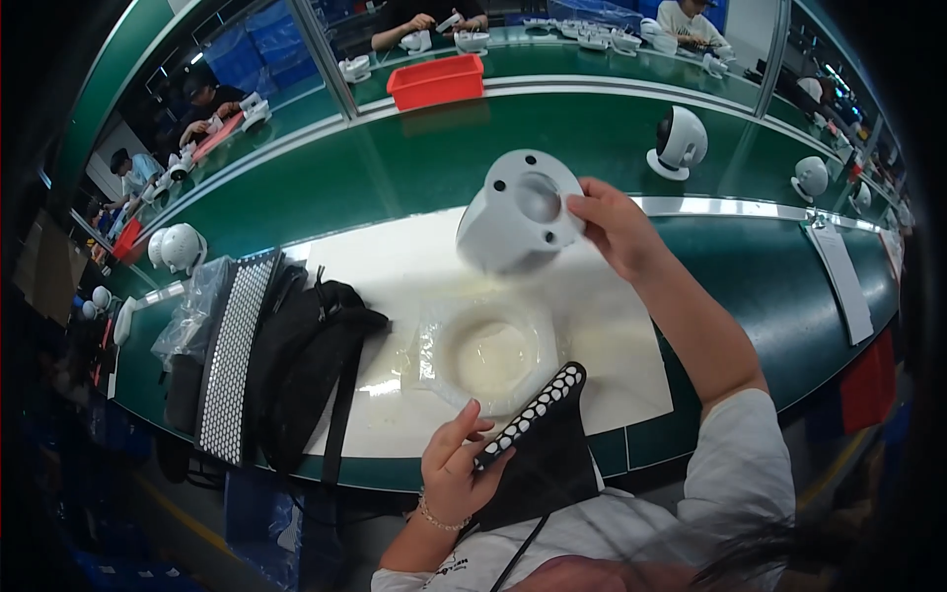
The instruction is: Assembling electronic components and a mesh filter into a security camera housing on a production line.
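My right hand (617, 227) grips a white rounded security camera (473, 232) by the rim of its base. The device is raised above the bench, its base with several small black feet turned toward me. Below it, a pale octagonal holder with a round hollow (431, 340) rests on a white sheet (612, 345). Near the bench's front edge, my left hand (459, 469) is closed on the edge of a black fabric-like item with a white-spotted band (533, 414). Exactly what that item is cannot be made out.
On the left lie a black bag (306, 345), a honeycomb-patterned strip (237, 355) and clear plastic wrap (197, 316). More white cameras (681, 143) stand along the green bench (582, 118). A red bin (436, 81) is at the far side, where several people work. Papers (838, 276) lie at right.
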### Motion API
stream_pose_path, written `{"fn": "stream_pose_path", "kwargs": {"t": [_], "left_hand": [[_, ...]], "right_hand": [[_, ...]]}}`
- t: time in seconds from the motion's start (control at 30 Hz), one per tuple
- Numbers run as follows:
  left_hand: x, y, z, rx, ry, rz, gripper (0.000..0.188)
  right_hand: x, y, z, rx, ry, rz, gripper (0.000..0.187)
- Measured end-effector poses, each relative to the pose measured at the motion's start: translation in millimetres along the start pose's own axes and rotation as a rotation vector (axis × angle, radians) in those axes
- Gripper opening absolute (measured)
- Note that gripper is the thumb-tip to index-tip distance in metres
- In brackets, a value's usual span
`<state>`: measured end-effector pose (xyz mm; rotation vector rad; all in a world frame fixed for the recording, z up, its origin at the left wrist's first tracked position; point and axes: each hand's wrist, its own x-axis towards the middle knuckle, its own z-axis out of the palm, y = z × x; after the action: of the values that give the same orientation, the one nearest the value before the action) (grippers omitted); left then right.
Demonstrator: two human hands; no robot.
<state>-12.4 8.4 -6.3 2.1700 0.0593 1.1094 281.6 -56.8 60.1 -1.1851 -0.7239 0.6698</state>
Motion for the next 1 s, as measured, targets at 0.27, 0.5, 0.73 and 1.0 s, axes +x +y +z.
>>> {"fn": "stream_pose_path", "kwargs": {"t": [0.27, 0.5, 0.73, 1.0], "left_hand": [[4, 3, -2, 0.011, -0.052, -0.044, 0.029], [10, 9, -2, 0.027, -0.062, -0.121, 0.028], [11, 7, -4, 0.022, -0.078, -0.167, 0.034], [14, 11, -2, 0.027, -0.102, -0.243, 0.038]], "right_hand": [[97, 79, -74, -1.746, 0.312, -0.429, 0.020], [87, 68, -88, -1.124, 0.117, 0.003, 0.035], [64, 57, -234, -1.533, 0.860, 0.234, 0.051], [53, 41, -259, -1.709, 0.939, 0.118, 0.045]]}}
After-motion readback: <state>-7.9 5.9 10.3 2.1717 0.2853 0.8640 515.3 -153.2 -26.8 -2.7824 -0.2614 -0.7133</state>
